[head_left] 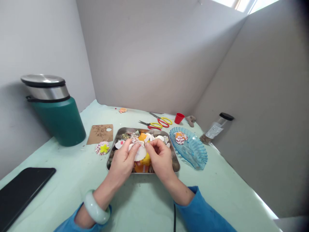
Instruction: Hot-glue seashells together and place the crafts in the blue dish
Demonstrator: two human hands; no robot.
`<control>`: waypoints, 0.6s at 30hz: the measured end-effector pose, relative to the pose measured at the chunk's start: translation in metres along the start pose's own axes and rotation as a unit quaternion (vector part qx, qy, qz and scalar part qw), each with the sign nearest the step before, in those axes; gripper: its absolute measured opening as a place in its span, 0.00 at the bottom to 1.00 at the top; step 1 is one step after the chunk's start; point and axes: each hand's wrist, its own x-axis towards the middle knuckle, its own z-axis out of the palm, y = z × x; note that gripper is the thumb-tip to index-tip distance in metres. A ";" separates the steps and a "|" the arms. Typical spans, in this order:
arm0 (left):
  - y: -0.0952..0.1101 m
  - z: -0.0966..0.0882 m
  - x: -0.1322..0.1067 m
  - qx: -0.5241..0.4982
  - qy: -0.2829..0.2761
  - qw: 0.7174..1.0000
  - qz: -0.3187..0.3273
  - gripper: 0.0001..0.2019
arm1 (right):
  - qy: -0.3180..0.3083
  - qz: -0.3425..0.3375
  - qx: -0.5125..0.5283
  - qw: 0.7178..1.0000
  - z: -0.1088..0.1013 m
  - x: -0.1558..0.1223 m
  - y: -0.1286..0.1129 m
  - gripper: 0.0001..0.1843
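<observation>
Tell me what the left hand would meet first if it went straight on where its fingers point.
Its fingers point right and away, onto the white round piece that the left hand pinches. Just past that, it would probably meet the fingertips of the right hand, though depth is hard to judge.

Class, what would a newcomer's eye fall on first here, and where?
The left hand and right hand pinch a white piece over a metal tray of colourful bits, centre. A green flask stands far left; a blue dish lies right of the tray.
</observation>
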 end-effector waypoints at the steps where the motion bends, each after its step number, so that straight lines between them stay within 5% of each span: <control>1: -0.001 0.000 0.000 0.007 0.002 1.000 0.004 0.12 | -0.004 0.008 0.008 1.000 0.000 0.001 0.000 0.13; 9: -0.001 0.000 0.000 -0.040 -0.015 0.999 -0.018 0.11 | -0.021 0.035 0.043 0.998 -0.002 0.004 0.003 0.14; 18: -0.002 0.002 0.004 -0.183 -0.051 0.982 -0.014 0.15 | 0.004 -0.073 -0.030 0.997 -0.003 -0.001 0.003 0.09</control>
